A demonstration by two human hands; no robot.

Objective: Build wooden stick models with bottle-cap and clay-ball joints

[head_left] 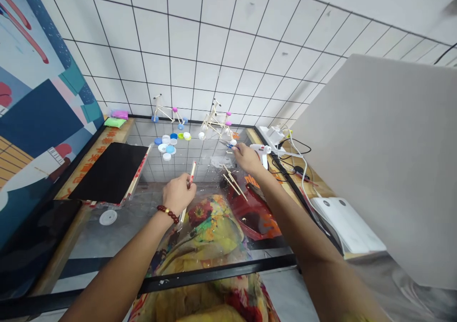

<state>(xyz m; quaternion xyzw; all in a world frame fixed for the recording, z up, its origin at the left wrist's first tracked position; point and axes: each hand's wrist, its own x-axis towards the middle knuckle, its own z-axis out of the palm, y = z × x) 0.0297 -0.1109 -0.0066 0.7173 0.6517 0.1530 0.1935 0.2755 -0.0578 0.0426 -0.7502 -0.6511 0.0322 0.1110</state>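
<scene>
My left hand is closed around a thin wooden stick with a red end, held upright over the glass table. My right hand reaches further out and grips small blue-handled cutters, close to a stick model with bottle-cap wheels. Several loose wooden sticks lie on the glass just below my right hand. A white glue gun rests just right of that hand.
A pile of blue and white bottle caps and a second stick model sit at the back. A black board lies left, a white cap near it. Cables and a power strip run along the right edge.
</scene>
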